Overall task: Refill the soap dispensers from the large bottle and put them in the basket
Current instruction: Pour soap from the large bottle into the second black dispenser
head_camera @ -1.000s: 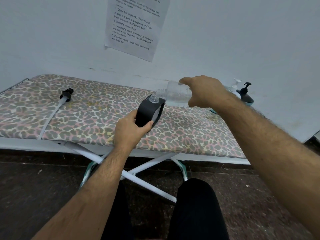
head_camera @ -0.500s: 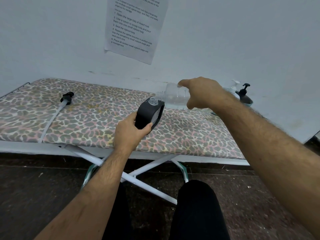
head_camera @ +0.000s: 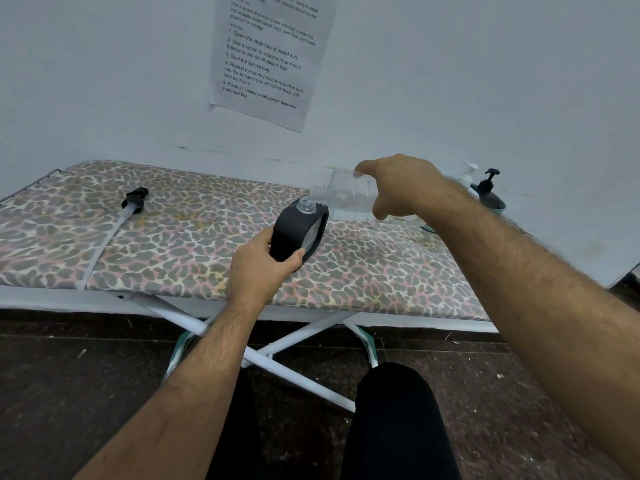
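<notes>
Head view, large bottle (head_camera: pixel 349 195) still tipped over dispenser (head_camera: pixel 298 233), unchanged.

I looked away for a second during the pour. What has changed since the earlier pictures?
Very little. The right hand still holds the clear bottle tipped on its side, its mouth at the open neck of the black dispenser, which the left hand still grips on the ironing board. Both hold the same pose. The pump with its tube and the two dispensers at the far right have not moved.
</notes>
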Tool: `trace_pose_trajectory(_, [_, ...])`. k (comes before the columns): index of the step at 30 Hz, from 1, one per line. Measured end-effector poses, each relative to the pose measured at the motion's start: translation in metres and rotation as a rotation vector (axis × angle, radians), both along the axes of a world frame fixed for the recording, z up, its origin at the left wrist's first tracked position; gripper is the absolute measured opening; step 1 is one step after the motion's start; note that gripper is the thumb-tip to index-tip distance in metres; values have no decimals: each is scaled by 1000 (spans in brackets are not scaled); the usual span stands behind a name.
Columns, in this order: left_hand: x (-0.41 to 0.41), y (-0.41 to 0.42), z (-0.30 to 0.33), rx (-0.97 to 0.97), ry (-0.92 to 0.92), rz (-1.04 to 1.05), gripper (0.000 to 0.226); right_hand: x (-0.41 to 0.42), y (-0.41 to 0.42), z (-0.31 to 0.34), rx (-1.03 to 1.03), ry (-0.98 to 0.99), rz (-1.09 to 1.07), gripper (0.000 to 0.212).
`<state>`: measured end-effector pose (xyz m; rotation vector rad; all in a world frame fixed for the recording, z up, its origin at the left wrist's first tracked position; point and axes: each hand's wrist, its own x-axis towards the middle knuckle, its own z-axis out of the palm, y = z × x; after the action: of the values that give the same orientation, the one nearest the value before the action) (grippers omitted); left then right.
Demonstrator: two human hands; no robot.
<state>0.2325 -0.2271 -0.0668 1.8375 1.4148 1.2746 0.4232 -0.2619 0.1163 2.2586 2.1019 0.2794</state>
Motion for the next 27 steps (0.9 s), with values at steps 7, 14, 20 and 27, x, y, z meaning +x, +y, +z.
trace_pose_trajectory(7, [0, 1, -1, -1, -13, -11, 42, -2, -1, 2, -19, 8, -6, 76])
trace_pose_trajectory(14, [0, 1, 0, -10, 9, 2, 41, -2, 0, 2, -25, 6, -16, 76])
trace_pose_trajectory(20, [0, 0, 0, -8, 17, 9, 43, -3, 0, 2, -22, 6, -24, 76])
trace_pose_trajectory(27, [0, -1, 1, -9, 10, 7, 42, -3, 0, 2, -28, 3, -24, 76])
